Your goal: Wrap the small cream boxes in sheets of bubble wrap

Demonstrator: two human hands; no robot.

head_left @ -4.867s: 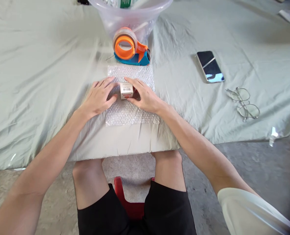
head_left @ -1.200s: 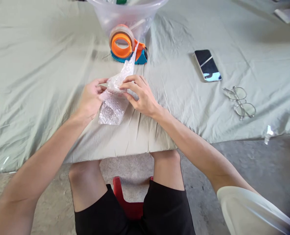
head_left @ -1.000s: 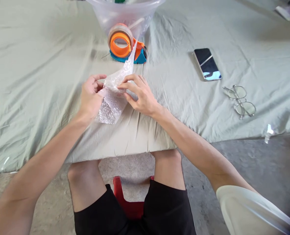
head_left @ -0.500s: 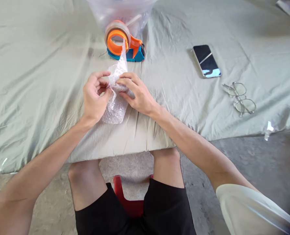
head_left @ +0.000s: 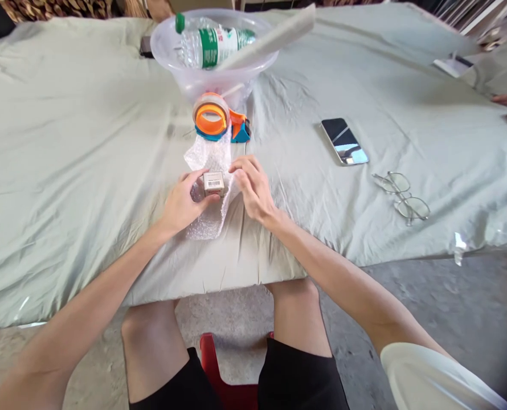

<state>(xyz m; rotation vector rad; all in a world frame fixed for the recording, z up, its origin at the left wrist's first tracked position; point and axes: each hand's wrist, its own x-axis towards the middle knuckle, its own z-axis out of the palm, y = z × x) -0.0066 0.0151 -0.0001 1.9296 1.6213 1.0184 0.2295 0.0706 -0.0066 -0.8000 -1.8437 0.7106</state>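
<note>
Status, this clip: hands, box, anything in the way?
Left hand gripping small box. Right hand pinching bubble wrap. Box's barcode face uncovered. Tape dispenser stands at wrap's far end.

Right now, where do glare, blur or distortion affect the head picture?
Head view: bright reflection on the phone, glints on the bubble wrap; head view, lower right: sleeve looks stretched; head view, centre: fine print on the box too small to read.

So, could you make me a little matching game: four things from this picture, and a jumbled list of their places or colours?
Things:
1. Small box
2. Bottle
3. Tape dispenser
4. Glasses

Places or colours:
A. Orange and blue
B. Lying near the phone
C. In the grip of the left hand
D. Lying in the tub

Right pairs: 1-C, 2-D, 3-A, 4-B.
</note>
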